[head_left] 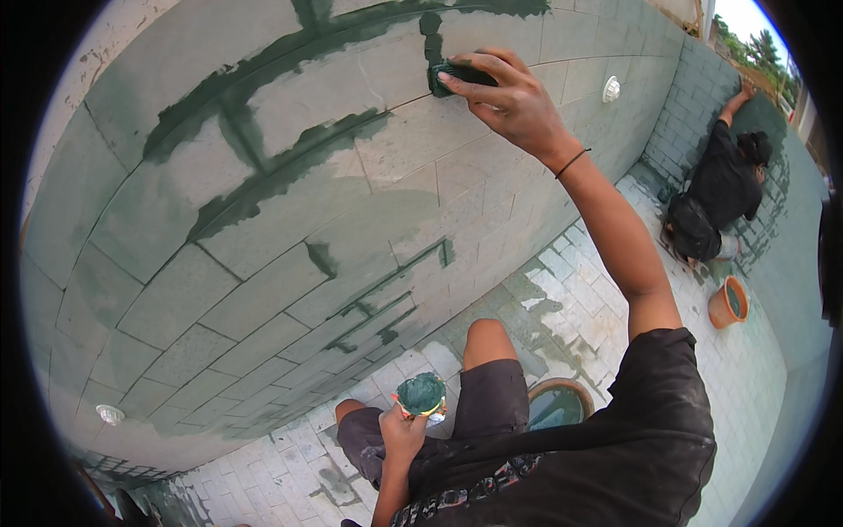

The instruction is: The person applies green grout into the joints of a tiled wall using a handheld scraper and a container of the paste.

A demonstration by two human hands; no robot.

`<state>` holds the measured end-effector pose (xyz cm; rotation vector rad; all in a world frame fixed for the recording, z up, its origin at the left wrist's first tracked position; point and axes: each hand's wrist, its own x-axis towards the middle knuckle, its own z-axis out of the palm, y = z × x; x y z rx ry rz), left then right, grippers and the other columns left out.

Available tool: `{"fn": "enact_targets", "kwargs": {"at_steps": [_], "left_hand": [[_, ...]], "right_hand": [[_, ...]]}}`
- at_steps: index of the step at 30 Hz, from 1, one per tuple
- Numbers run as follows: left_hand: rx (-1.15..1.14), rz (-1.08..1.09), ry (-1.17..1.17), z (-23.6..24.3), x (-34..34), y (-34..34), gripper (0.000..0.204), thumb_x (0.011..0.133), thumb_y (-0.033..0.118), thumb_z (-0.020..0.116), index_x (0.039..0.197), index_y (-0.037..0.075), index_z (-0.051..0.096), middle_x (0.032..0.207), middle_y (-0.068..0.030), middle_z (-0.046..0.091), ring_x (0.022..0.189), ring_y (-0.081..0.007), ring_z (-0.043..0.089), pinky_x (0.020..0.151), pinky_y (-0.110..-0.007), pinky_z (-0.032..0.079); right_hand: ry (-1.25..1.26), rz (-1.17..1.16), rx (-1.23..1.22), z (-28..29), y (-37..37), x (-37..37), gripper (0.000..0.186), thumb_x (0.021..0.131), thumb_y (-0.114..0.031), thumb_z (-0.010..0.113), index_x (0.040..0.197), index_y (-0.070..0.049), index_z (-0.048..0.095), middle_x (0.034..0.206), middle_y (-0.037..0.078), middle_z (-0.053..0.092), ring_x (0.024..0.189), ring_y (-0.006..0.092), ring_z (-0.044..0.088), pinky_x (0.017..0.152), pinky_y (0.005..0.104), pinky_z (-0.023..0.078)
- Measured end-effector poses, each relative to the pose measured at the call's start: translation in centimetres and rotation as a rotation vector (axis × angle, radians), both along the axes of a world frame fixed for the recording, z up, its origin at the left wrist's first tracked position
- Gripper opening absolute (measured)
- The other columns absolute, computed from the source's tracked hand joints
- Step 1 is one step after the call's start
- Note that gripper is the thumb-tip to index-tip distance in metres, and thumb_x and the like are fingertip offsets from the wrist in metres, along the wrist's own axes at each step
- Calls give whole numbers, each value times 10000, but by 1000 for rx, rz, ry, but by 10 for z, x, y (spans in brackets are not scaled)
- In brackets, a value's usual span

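My right hand (518, 105) reaches up to the tiled wall (395, 167), fingers closed round a small dark spreader (470, 75). Its edge presses on a vertical joint smeared with wet dark green grout (430, 48). Down over my lap, my left hand (403, 435) grips a small container of green grout (421, 393), its rim coated with the paste. Thick green bands cover several joints at the wall's upper left, while thinner streaks follow joints lower down.
Beside my knee on the tiled floor stands a round tub (560, 406) with greenish liquid. An orange bucket (728, 303) sits farther right, near a crouching person in black (724, 184) who touches the far wall. Round white fittings (611, 89) protrude from the wall.
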<state>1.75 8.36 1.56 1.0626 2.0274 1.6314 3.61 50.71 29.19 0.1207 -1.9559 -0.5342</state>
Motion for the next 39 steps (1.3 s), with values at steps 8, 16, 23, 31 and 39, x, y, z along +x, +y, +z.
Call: {"fn": "enact_targets", "kwargs": {"at_steps": [8,16,23,31,39], "left_hand": [[-4,-7,-97,-17,0,-5,164,867,64,726,1005,-25,714,821,-143,757,731,-154,743,636,-293,539],[-36,-22,-63,-13,0,-6,180,863,61,731,1020,-23,711,839,-147,759,782,-181,759,670,-296,551],[5,-45,-44,-5,1,-2,199,864,63,724,1044,-18,706,871,-148,763,786,-185,756,687,-300,552],[-71,-84,-93,-7,-1,-8,194,886,-1,694,1070,-64,697,940,-98,766,857,-119,701,775,-282,539],[-14,-47,-54,-8,-1,-13,161,869,54,731,1003,-31,707,835,-150,758,761,-178,756,657,-297,549]], "right_hand": [[18,66,-105,-1,-13,0,475,811,-38,726,1222,-275,739,1224,2,650,1172,234,576,993,340,552],[46,-39,-154,-9,-8,15,413,841,-50,702,1203,-244,750,1212,22,649,1138,238,585,928,333,563],[277,149,-461,35,-53,1,348,823,-250,735,1143,-116,763,1111,142,679,944,306,642,835,370,534],[320,96,-520,49,-80,-16,289,816,-192,727,990,38,742,917,242,649,866,393,640,790,453,519],[225,-93,-505,5,-80,-15,315,816,-242,728,1045,-29,769,906,166,656,858,335,630,789,421,523]]}}
